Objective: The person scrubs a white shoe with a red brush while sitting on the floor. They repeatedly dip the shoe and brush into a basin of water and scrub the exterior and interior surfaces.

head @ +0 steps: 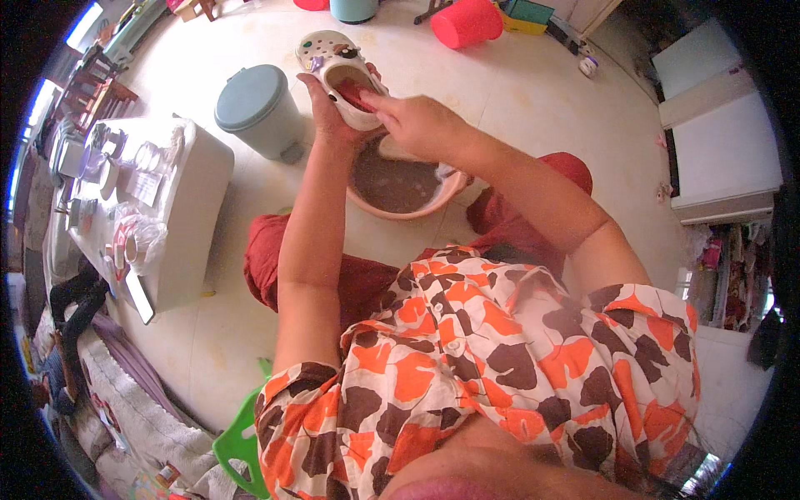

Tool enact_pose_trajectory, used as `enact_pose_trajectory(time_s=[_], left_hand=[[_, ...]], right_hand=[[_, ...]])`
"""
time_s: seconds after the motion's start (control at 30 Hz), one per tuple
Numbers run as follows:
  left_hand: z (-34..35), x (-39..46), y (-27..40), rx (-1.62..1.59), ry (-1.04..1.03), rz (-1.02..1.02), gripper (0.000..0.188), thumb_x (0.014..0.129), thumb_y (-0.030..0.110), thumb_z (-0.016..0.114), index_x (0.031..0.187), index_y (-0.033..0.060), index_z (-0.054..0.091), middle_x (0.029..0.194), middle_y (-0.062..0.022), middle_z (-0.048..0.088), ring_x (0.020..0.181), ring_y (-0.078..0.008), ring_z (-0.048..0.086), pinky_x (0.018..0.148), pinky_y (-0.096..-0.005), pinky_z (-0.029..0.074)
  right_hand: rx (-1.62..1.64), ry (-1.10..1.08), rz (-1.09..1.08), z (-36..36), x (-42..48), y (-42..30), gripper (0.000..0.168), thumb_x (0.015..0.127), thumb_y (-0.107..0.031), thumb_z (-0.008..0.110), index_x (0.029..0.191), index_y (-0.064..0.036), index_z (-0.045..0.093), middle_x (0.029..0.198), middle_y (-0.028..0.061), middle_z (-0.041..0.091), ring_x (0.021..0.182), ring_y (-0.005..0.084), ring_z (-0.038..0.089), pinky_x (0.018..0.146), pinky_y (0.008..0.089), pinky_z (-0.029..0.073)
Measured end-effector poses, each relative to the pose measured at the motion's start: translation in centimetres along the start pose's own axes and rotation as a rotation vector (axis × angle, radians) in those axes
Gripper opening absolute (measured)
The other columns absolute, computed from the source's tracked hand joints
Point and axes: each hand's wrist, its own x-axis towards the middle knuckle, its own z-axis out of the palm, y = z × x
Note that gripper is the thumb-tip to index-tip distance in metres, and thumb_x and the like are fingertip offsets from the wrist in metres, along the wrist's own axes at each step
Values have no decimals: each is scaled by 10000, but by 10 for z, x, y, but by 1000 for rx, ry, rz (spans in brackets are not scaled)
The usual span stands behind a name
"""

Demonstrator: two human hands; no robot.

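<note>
My left hand point(327, 114) holds a white foam clog point(320, 51) up above a basin, its toe pointing away from me. Colourful charms sit on the clog's perforated top. My right hand point(428, 128) reaches to the heel opening, with its fingers on a red item point(354, 92), perhaps a scrubbing brush. The clog and my fingers hide most of that item. Below my hands, the pinkish plastic basin point(405, 216) stands on the floor, holding murky brown water point(394, 178). A whitish object point(395, 149) shows at its far side, partly covered by my right hand.
A grey lidded bin point(256, 100) stands left of the basin. Further left, a white table point(200, 162) bears plastic bags, cups and a phone point(140, 297). A red bucket point(467, 24) lies tilted ahead. A green plastic chair point(240, 444) is by my left side.
</note>
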Motion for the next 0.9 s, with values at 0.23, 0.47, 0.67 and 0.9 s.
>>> enact_pose_trajectory(time_s=[0.23,0.47,0.67,0.9], left_hand=[[-5,10,-15,83,11,53,918,819,858,336,1336,114,485,1177,-130,605,1026,-309,588,920,-490,496],[10,-1,-9,135,66,-44,965,811,861,344,1392,97,442,1268,-203,579,1120,-386,580,938,-568,486],[10,9,4,236,-63,214,898,862,812,336,1400,101,436,1317,-117,564,1184,-331,560,980,-528,482],[-25,11,21,-51,-266,174,827,872,752,445,1351,79,472,1269,-213,546,1140,-370,556,967,-507,480]], right_hand=[[-117,-62,107,-2,39,3,307,915,-202,505,1174,-74,611,963,224,698,890,426,679,798,509,537],[-256,-146,112,-21,31,-8,262,905,-197,512,1069,-70,672,987,206,706,909,386,694,788,503,552],[-79,-26,23,-12,70,4,337,931,-274,518,1197,-123,660,1053,199,698,964,356,681,851,462,527],[264,-202,60,-72,14,-11,414,910,-174,590,1313,-83,609,1100,198,695,967,254,685,865,330,513]])
